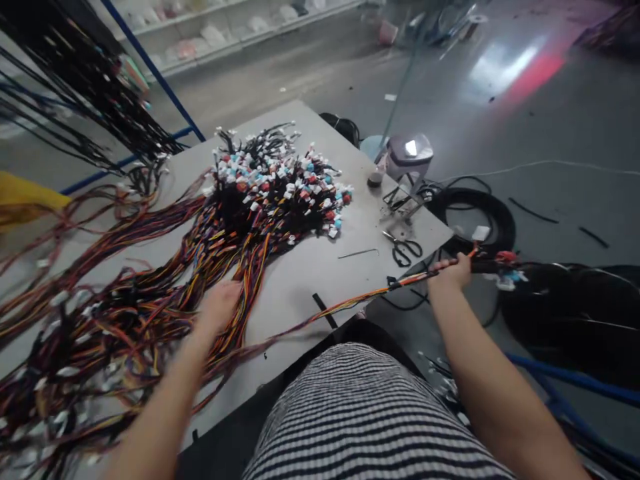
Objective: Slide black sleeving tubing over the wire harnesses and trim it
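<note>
My right hand [453,272] is closed around a wire harness [345,304] beyond the table's right edge. White, red and blue connectors stick out past that fist. From there the harness runs left, low over the table, into the tangled wires. My left hand [223,303] rests on or just over a big pile of colored wire bundles [210,253]; it is blurred and its fingers are hidden among the wires. At the far end of the pile many small white, red and blue connectors [280,177] bunch together.
On the white table [295,267] lie black scissors [404,250], a thin hooked rod [359,253] and a short black tube [325,311]. A metal stand [403,200] is at the right corner. Coiled black tubing [505,223] lies on the floor. Black cables [85,80] hang from a blue rack at left.
</note>
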Tool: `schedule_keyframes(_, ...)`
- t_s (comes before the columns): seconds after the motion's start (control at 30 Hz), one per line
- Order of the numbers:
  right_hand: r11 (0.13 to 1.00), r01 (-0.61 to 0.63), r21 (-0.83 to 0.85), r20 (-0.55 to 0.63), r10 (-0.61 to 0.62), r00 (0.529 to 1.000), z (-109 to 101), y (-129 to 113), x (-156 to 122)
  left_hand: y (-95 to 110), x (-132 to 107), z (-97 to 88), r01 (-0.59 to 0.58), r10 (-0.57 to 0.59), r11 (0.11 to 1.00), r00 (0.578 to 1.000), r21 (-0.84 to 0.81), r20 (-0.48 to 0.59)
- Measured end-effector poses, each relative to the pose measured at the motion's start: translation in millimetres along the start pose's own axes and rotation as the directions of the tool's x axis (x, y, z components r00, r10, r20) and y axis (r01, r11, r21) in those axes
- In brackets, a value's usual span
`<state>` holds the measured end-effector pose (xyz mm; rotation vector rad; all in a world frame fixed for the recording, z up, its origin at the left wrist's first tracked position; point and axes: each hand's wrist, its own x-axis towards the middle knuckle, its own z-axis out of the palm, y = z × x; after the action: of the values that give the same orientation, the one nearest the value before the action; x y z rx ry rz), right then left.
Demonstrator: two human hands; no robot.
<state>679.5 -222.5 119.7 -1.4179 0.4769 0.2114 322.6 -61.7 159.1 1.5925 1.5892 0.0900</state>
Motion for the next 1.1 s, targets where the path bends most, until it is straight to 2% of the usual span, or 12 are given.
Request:
schedule_keyframes(0.07,0.996,-0.071,0.060,0.007,0.071,0.997,22,-5,16,38,4,60.7,-0.176,0.179,0.984,0.970,-0.033,0.163)
schedule_keyframes(0.2,0.991,-0.061,0.120,0.043,0.056,0.998,67,-11,56,124,22,206.3,-0.435,0.468,0.881,0.743,-0.186,0.478)
schedule_keyframes(0.23,0.994,-0.031,0.108,0.063,0.024,0.998,78,-12,68,141,31,234.2,-0.471,0.503,0.859,0.697,-0.204,0.511)
schedule_keyframes(0.3,0.998,0.056,0.042,0.149,-0.061,0.987,100,-12,95,168,58,269.1,-0.514,0.530,0.837,0.680,-0.186,0.507)
schedule_keyframes(0.4,0.955,0.272,-0.119,0.347,-0.216,0.913,131,-19,138,197,115,278.9,-0.540,0.546,0.829,0.727,-0.147,0.417)
schedule_keyframes(0.53,0.774,0.577,-0.259,0.513,-0.396,0.762,171,-29,182,228,183,274.4,-0.496,0.523,0.851,0.771,-0.173,0.362)
schedule_keyframes(0.67,0.621,0.644,-0.447,0.556,-0.371,0.743,200,-26,202,241,213,287.9,-0.240,0.299,0.948,0.898,-0.211,0.323)
schedule_keyframes(0.73,0.508,0.659,-0.555,0.571,-0.343,0.746,211,-25,208,242,218,294.1,-0.101,0.198,0.956,0.916,-0.277,0.349)
schedule_keyframes(0.8,0.375,0.664,-0.646,0.601,-0.287,0.746,219,-30,215,242,221,296.4,-0.008,0.169,0.935,0.888,-0.354,0.427)
schedule_keyframes(0.93,0.044,0.715,-0.697,0.709,-0.106,0.698,215,-45,210,247,227,295.7,0.159,0.176,0.882,0.763,-0.444,0.622)
schedule_keyframes(1.03,-0.098,0.840,-0.534,0.844,0.003,0.537,182,-22,166,248,232,296.8,0.218,0.185,0.849,0.731,-0.481,0.657)
schedule_keyframes(1.1,-0.087,0.940,-0.330,0.915,0.214,0.342,153,16,121,247,234,297.6,0.216,0.194,0.841,0.735,-0.496,0.649)
